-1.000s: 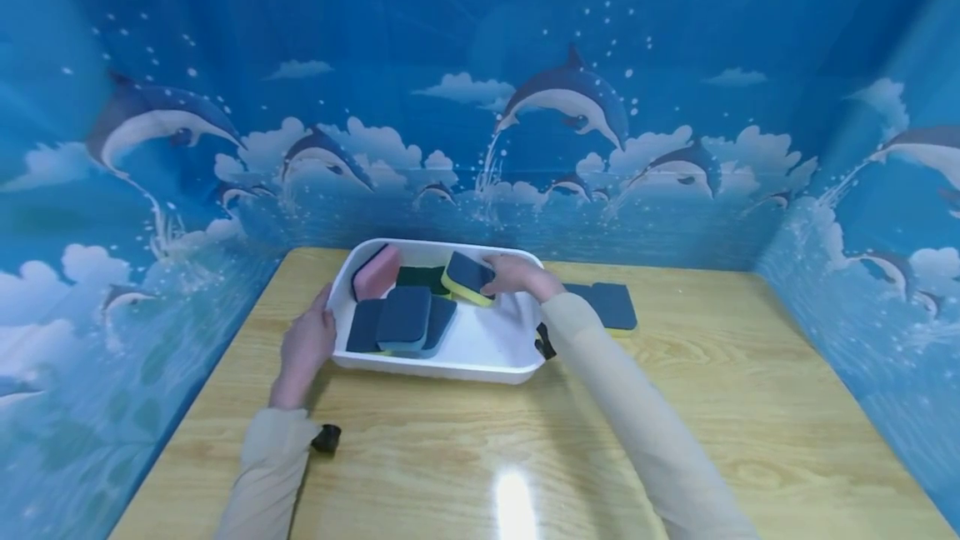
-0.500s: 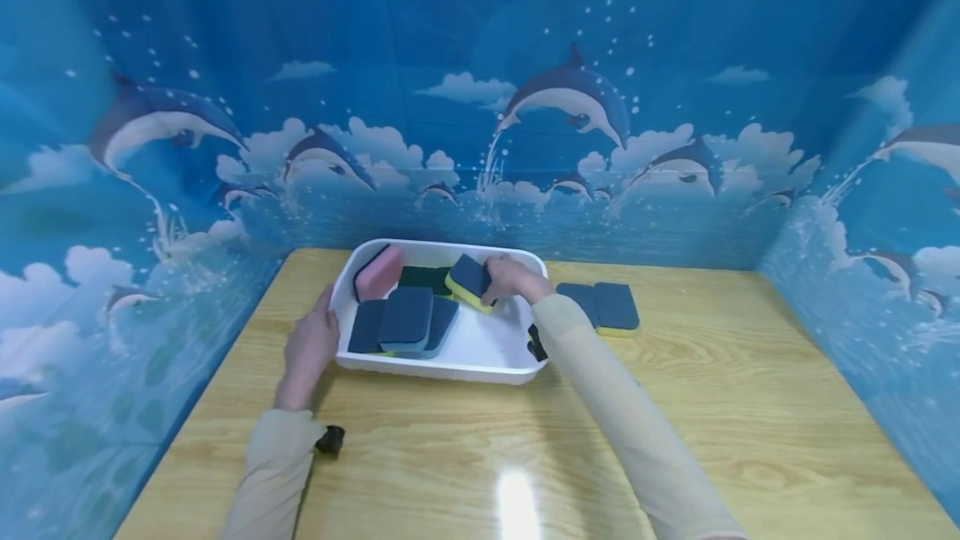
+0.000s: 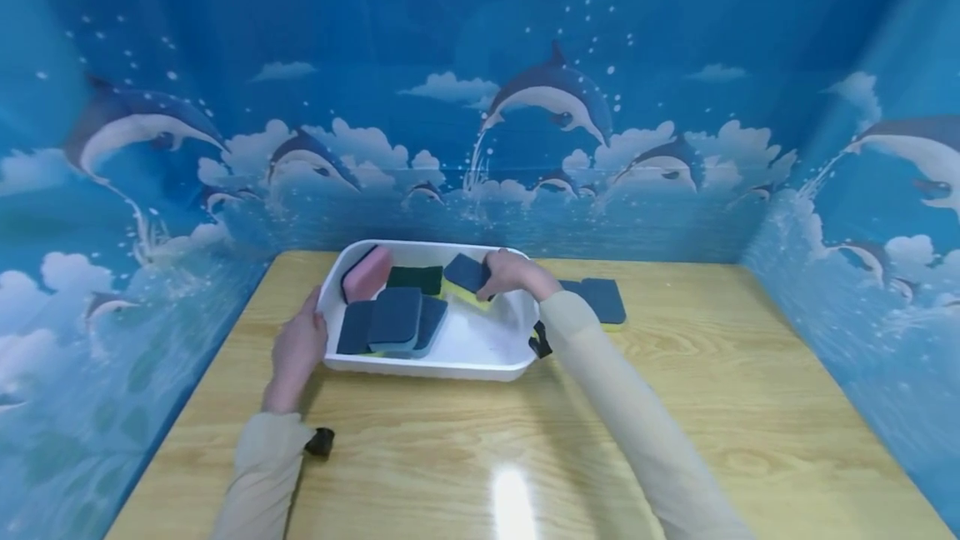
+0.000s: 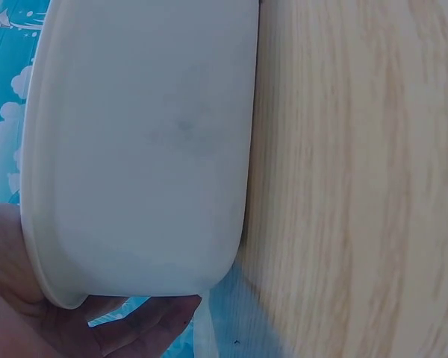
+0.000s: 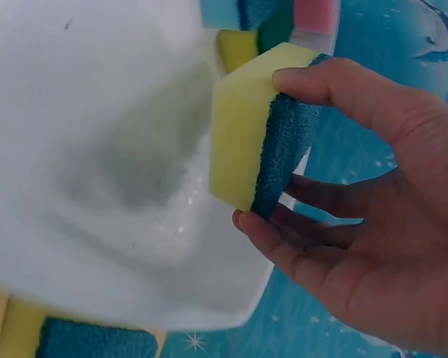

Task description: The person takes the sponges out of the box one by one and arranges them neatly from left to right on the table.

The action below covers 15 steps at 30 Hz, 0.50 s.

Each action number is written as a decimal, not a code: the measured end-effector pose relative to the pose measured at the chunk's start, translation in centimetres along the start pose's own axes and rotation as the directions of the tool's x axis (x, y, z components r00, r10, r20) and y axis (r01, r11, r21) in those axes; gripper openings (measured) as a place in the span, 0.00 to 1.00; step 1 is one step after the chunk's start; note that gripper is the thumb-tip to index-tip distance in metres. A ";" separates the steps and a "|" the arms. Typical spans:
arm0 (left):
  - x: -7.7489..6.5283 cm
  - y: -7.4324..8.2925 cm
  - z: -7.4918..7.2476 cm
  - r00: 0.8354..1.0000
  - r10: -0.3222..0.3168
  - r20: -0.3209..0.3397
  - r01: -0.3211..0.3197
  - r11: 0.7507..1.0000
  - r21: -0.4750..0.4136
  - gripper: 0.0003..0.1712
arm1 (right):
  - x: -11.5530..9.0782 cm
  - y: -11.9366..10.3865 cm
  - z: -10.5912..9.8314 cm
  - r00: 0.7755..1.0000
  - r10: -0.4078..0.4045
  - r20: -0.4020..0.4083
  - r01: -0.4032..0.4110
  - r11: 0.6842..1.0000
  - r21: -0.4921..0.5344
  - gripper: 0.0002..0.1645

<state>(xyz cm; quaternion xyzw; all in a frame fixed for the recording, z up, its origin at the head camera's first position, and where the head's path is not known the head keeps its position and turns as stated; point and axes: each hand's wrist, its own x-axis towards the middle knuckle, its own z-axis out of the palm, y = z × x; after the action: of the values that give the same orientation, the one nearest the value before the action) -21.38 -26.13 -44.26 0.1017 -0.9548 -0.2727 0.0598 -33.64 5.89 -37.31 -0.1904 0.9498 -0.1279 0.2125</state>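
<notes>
My right hand [image 3: 514, 272] pinches a yellow sponge with a dark blue scouring layer [image 5: 239, 134] between thumb and fingers, over the back right of a white plastic basin [image 3: 487, 348]. In the right wrist view the sponge is tilted on edge, yellow side facing the basin. At the basin's left end, my left hand [image 3: 298, 348] grips the rim; the left wrist view shows its fingers curled round the corner. Inside the basin lie a pink sponge [image 3: 369, 273] leaning on the left wall, a dark green pad [image 3: 416, 278], and several dark-blue-topped sponges [image 3: 395, 317] overlapping at the front left.
Two dark-blue-topped sponges [image 3: 603, 300] lie on the wooden table [image 3: 420, 448] right of the basin, partly behind the right sleeve [image 3: 600, 373]. A blue dolphin-print curtain [image 3: 637, 215] stands behind the basin and along both sides.
The head view has shifted slightly, moving the scene a little left. The right hand and its sponge have edged slightly right within the basin; the left hand stays on the rim.
</notes>
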 end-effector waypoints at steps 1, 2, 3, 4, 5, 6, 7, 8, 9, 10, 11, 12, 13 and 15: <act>0.0 0.0 0.0 1.000 -0.002 0.002 0.002 1.000 0.001 0.30 | -0.2 0.1 -0.2 1.000 -0.002 -0.004 0.002 1.000 0.014 0.44; -0.1 -0.1 0.0 1.000 -0.005 0.005 0.005 1.000 -0.001 0.30 | -0.5 0.2 -0.3 1.000 -0.008 -0.009 0.008 1.000 0.028 0.44; -0.1 -0.1 0.0 1.000 -0.007 0.007 0.007 1.000 -0.001 0.30 | -0.8 0.5 -0.4 1.000 -0.011 -0.017 0.012 0.999 0.045 0.45; -0.1 -0.1 0.0 1.000 -0.007 0.006 0.007 1.000 -0.003 0.30 | -1.1 0.8 -0.5 0.999 -0.018 -0.027 0.019 0.998 0.060 0.46; -0.2 -0.1 0.0 1.000 -0.010 0.008 0.010 1.000 -0.005 0.30 | -1.5 1.2 -0.7 0.999 -0.025 -0.040 0.028 0.997 0.074 0.46; -0.2 0.0 0.0 1.000 -0.011 0.008 0.011 1.000 -0.005 0.30 | -2.0 1.6 -0.8 0.998 -0.030 -0.054 0.034 0.996 0.082 0.46; -0.2 0.0 0.0 1.000 -0.009 0.008 0.009 1.000 -0.006 0.30 | -2.5 2.1 -0.8 0.997 -0.032 -0.067 0.038 0.995 0.093 0.47; -0.2 0.0 0.0 1.000 -0.006 0.007 0.007 1.000 -0.007 0.30 | -3.0 2.7 -1.0 0.996 -0.033 -0.081 0.041 0.994 0.100 0.47; -0.2 0.1 0.0 1.000 -0.004 0.006 0.004 1.000 -0.008 0.30 | -3.6 3.2 -1.1 0.995 -0.025 -0.095 0.036 0.993 0.110 0.47; -0.2 0.1 -0.1 1.000 -0.003 0.005 0.003 1.000 -0.009 0.30 | -4.2 3.7 -1.2 0.994 -0.017 -0.110 0.030 0.992 0.119 0.48; -0.1 0.1 -0.1 1.000 -0.005 0.006 0.005 1.000 -0.009 0.30 | -4.9 4.2 -1.4 0.992 -0.001 -0.128 0.017 0.992 0.128 0.48; -0.1 0.1 -0.1 1.000 -0.002 0.003 0.002 1.000 -0.009 0.30 | -5.5 4.7 -1.5 0.989 0.018 -0.145 0.002 0.991 0.137 0.49; -0.1 0.1 -0.1 1.000 -0.001 0.001 0.001 1.000 -0.008 0.30 | -6.2 5.3 -1.7 0.986 0.039 -0.165 -0.014 0.988 0.151 0.49; -0.1 0.1 -0.1 1.000 -0.003 -0.001 0.003 1.000 -0.006 0.30 | -7.4 6.4 -2.0 0.972 0.092 -0.215 -0.052 0.982 0.183 0.50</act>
<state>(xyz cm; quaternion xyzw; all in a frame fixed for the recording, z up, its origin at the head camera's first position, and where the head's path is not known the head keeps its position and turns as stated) -21.27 -26.04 -44.10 0.1033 -0.9539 -0.2754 0.0603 -30.30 15.02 -35.05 -0.1207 0.9589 -0.2240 0.1252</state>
